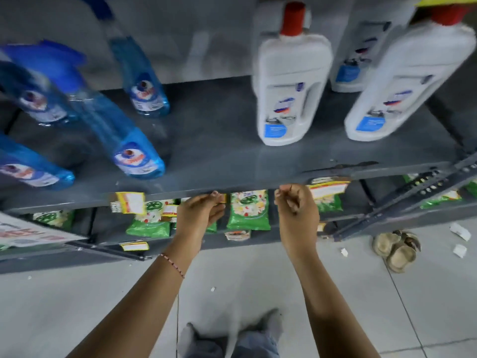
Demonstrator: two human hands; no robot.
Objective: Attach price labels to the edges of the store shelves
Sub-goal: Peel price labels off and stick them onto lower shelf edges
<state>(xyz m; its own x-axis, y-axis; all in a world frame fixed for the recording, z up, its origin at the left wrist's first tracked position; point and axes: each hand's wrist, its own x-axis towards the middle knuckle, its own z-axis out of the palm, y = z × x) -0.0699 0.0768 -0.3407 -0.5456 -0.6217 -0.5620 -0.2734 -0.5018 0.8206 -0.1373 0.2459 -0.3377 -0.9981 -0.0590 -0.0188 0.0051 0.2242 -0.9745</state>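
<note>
the left hand (200,210) has its fingers pressed together against a small yellow price label (222,198) at the front edge of the grey shelf (232,161), fingertips pinning it to the lip; only a sliver of the label shows past the fingers. the right hand (294,202) is loosely curled just beside it, thumb and forefinger nearly meeting up at the same edge, and whether they grip anything cannot be told (the frame is blurred there). both forearms reach up and forward from below, wrists roughly level, with a thin beaded bracelet (172,264) on the left wrist. 2 other yellow-bordered labels already hang from this edge: 1 to the left (130,202), tilted slightly, and 1 to the right (327,189). on the shelf stand blue spray bottles (136,156) at the left and white bottles with red caps (291,86) at the right. green packets (249,210) sit on the shelf below, and a pair of sandals (396,248) lies on the pale tiled floor (77,306).
</note>
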